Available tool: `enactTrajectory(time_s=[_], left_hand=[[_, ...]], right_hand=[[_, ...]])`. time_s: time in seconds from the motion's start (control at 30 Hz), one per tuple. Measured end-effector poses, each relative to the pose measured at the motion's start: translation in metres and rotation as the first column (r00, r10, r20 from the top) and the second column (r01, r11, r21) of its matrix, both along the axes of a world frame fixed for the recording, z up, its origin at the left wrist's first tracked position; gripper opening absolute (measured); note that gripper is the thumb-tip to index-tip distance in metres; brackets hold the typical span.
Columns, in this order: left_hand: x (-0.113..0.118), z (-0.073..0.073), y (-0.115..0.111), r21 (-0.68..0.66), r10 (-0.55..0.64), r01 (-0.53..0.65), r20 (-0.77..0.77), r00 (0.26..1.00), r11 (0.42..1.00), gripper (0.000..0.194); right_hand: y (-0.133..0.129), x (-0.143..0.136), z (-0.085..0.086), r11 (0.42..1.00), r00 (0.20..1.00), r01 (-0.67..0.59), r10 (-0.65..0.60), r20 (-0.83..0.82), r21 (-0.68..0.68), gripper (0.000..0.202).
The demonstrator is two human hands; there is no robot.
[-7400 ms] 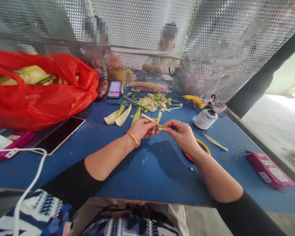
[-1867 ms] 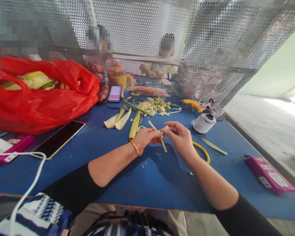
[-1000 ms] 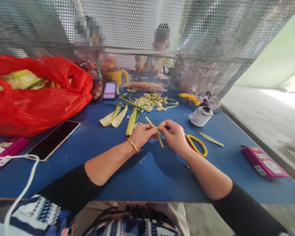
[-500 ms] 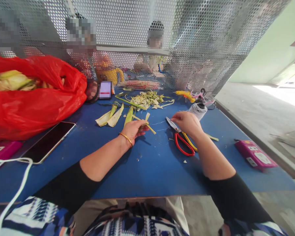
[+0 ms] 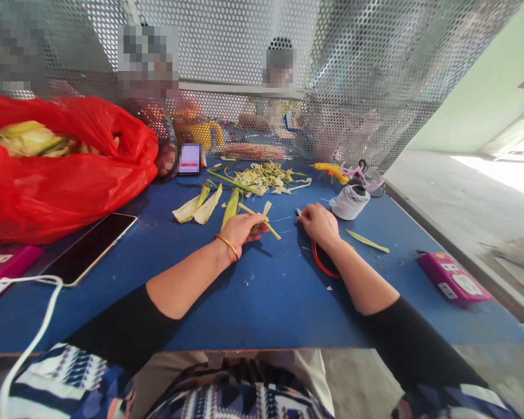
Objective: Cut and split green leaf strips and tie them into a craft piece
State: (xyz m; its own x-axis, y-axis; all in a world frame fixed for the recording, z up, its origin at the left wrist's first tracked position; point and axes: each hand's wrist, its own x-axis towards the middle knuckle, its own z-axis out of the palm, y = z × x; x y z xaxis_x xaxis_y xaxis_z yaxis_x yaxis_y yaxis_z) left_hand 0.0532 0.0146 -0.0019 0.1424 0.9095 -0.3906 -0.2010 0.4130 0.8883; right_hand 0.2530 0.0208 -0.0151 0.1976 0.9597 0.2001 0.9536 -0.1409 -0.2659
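Note:
My left hand [image 5: 245,228] pinches crossed strips of pale green husk [image 5: 272,228] above the blue table [image 5: 244,314]. A thin white thread [image 5: 283,219] runs from the strips toward my right hand [image 5: 319,224], whose fingers are closed over the scissors' blades; whether they grip the thread or the scissors is hidden. The red-handled scissors [image 5: 321,263] lie mostly under that hand and wrist. A white thread spool [image 5: 350,202] stands just beyond it. Husk pieces [image 5: 208,206] and a longer green one [image 5: 231,208] lie behind my left hand.
Cut husk scraps [image 5: 264,176] are heaped before a perforated metal screen [image 5: 227,52]. A red bag [image 5: 70,198] and a phone [image 5: 91,247] are at left. A yellow glue gun [image 5: 330,170] lies at back right, a magenta box [image 5: 454,277] at far right. People sit beyond the screen.
My right hand has moved slightly left and down, now covering more of the scissors and uncovering the spool and a husk strip. My left hand keeps its hold on the strips.

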Motion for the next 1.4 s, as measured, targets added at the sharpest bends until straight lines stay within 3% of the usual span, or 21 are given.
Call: enactTrajectory(time_s=[0.07,0.13,0.27,0.4,0.53,0.7,0.8,0.97,1.07,1.13,1.27,1.4], left_hand=[[0.000,-0.001,0.001,0.001,0.002,-0.002,-0.004,1.000,1.000,0.011],[0.000,-0.001,0.001,0.007,-0.001,0.001,-0.008,1.000,1.000,0.010],[-0.001,-0.001,0.001,0.025,-0.011,0.012,-0.008,1.000,1.000,0.009],[-0.002,-0.002,0.002,0.062,-0.052,0.051,0.009,0.999,0.997,0.009],[-0.003,-0.004,0.003,0.044,-0.151,0.148,0.074,0.986,0.988,0.011],[-0.002,-0.003,0.000,-0.007,-0.315,0.321,0.184,0.931,0.947,0.005],[-0.002,-0.003,0.000,-0.029,-0.317,0.325,0.158,0.935,0.945,0.008],[-0.003,-0.004,0.002,0.005,-0.212,0.212,0.088,0.973,0.977,0.009],[-0.002,-0.003,0.002,0.028,-0.165,0.164,0.041,0.985,0.986,0.009],[-0.001,-0.002,0.001,0.036,-0.149,0.149,0.007,0.989,0.988,0.010],[0.000,-0.003,0.000,0.053,-0.148,0.151,-0.058,0.987,0.987,0.010],[0.001,-0.005,-0.001,0.087,-0.183,0.196,-0.142,0.973,0.977,0.015]], right_hand=[[0.000,0.000,0.002,0.999,0.994,-0.012,0.017,-0.109,0.046,0.016],[-0.001,0.000,0.003,0.992,0.943,-0.052,0.086,-0.321,0.113,0.018],[-0.001,-0.001,0.003,0.972,0.661,-0.133,0.234,-0.713,0.196,0.019],[-0.004,-0.006,0.005,0.973,0.354,-0.202,0.182,-0.917,0.115,0.026],[-0.012,-0.012,0.011,0.944,0.264,-0.319,0.174,-0.949,0.084,0.035],[-0.016,-0.018,0.017,0.930,0.247,-0.359,0.179,-0.952,0.081,0.034],[-0.017,-0.018,0.018,0.938,0.294,-0.335,0.189,-0.937,0.084,0.034],[-0.017,-0.010,0.021,0.928,0.531,-0.367,0.266,-0.805,0.065,0.025],[-0.017,-0.007,0.024,0.901,0.693,-0.425,0.386,-0.609,0.087,0.011],[-0.018,-0.006,0.025,0.883,0.750,-0.447,0.457,-0.478,0.143,0.011],[-0.022,-0.009,0.026,0.808,0.768,-0.501,0.580,-0.272,0.309,0.016],[-0.028,-0.015,0.024,0.699,0.705,-0.605,0.693,-0.150,0.382,0.022]])
